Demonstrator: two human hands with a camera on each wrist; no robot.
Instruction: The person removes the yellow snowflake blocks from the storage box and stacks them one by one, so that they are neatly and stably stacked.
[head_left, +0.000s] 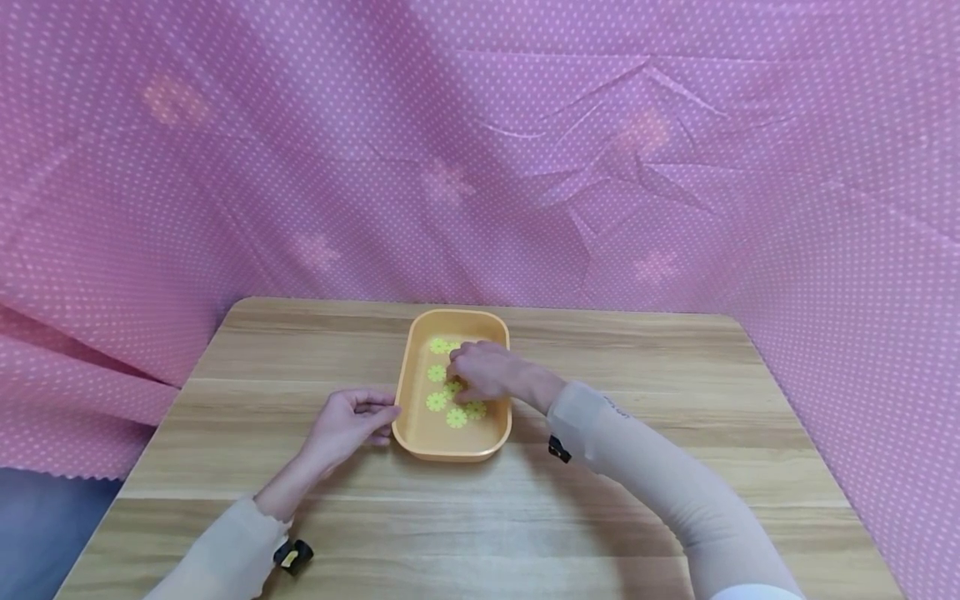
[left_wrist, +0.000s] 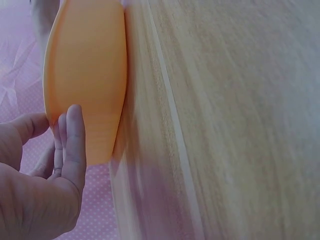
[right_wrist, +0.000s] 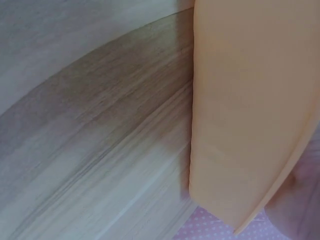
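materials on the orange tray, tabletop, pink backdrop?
Orange tray: probably plastic, satin; smooth, even-coloured walls and rounded rim.
Tabletop: wood or wood-look laminate, slight sheen; grain bands, soft light reflection.
Pink backdrop: likely thin fabric, fairly matte; drapes in folds and creases.

The tray's walls [head_left: 450, 456] bar a low sideways path; its open top admits a hand from above, except where the right hand [head_left: 487, 369] reaches in. The left hand [head_left: 345, 423] blocks the near left rim. Bare table [head_left: 307, 343] flanks both arms; the pink curtain [head_left: 465, 225] stands beyond the far edge.
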